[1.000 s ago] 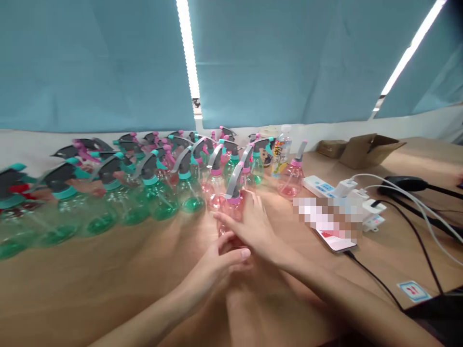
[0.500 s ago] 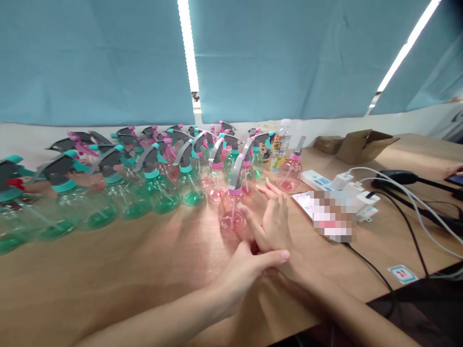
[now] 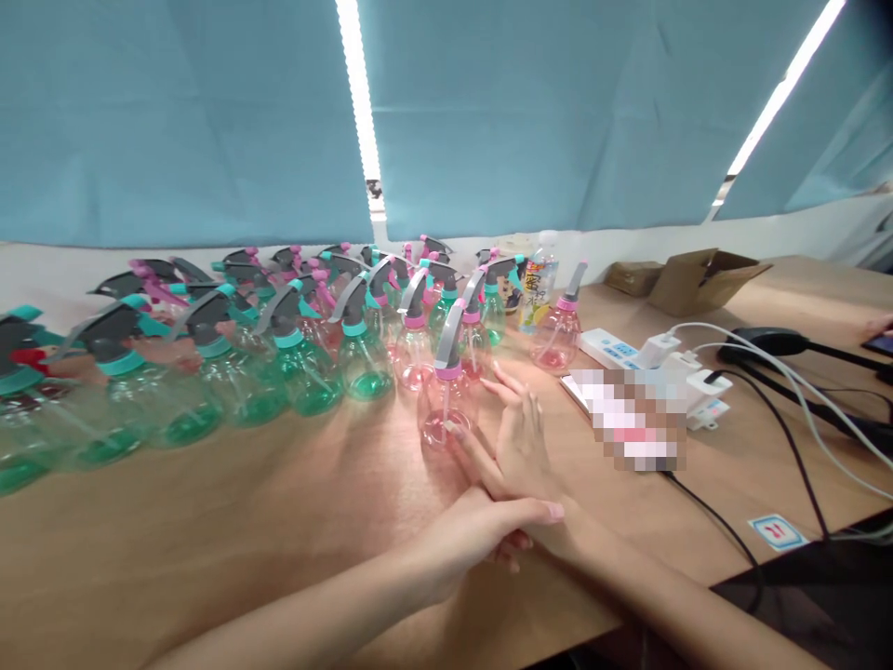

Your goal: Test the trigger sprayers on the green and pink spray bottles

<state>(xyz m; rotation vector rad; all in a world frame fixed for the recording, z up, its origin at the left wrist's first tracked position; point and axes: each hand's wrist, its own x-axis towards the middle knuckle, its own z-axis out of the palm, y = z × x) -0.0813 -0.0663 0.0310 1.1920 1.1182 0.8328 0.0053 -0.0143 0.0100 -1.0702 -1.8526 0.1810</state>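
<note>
My right hand (image 3: pixel 520 447) is open, its fingers stretched forward and its thumb pointing left. Just left of it stands a pink spray bottle (image 3: pixel 441 409) with a grey and pink trigger head. The right thumb tip overlaps the lower part of this bottle; whether they touch I cannot tell. My left hand (image 3: pixel 488 526) is wrapped around my right wrist, thumb across the top and some fingertips showing underneath. Behind are more pink bottles, including one by itself (image 3: pixel 558 335). Green spray bottles (image 3: pixel 307 372) with grey and teal heads line the left side.
A smartphone (image 3: pixel 582 391), partly blurred out, lies right of my hands beside a white power strip (image 3: pixel 606 347) with chargers and cables. Further back are a labelled drink bottle (image 3: pixel 539 284) and an open cardboard box (image 3: pixel 701 282). A numbered sticker (image 3: pixel 777 531) marks the table's front right.
My right hand has dropped slightly, its thumb moving down and left along the near pink bottle. My left hand has shifted lower on the wrist, and its fingertips now show beneath.
</note>
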